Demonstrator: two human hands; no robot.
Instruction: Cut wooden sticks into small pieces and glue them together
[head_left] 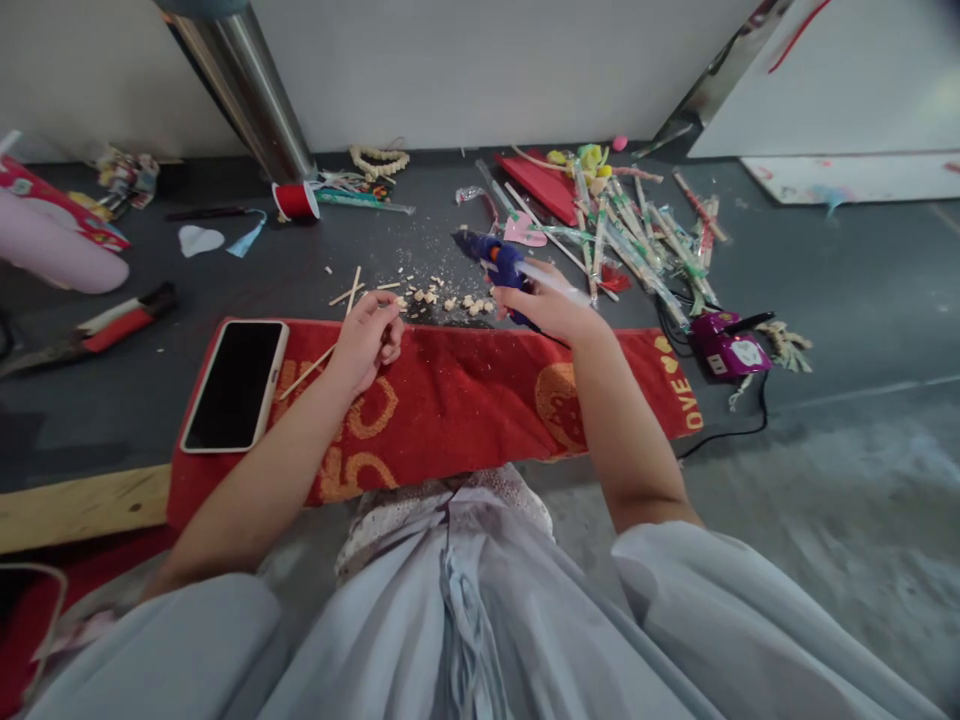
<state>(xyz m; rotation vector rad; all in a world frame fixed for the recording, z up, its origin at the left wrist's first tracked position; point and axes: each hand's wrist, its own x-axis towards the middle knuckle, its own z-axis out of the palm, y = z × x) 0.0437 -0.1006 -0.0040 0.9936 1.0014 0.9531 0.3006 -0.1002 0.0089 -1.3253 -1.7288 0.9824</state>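
My right hand (556, 305) is wrapped round a blue hot glue gun (504, 262). Its dark nozzle points left, and a whitish glue stick (559, 283) sticks out of its back. Closer to the left, my left hand (366, 342) has its fingers curled and the thumb and forefinger pinched together; a pale bit shows at the fingertips, too small to make out. Just beyond both hands lie small pale wooden pieces (450, 303) and crumbs. Thin wooden sticks (307, 372) lie around and under my left hand. Below my hands is a red towel (465, 400) with yellow patterns.
A phone (234, 388) lies on the towel's left end. At the right stands a small purple box (727, 345) with a black cable. Wrapped sticks (637, 245) are heaped at back right. A red thread spool (295, 201) stands beside a metal post (251, 95).
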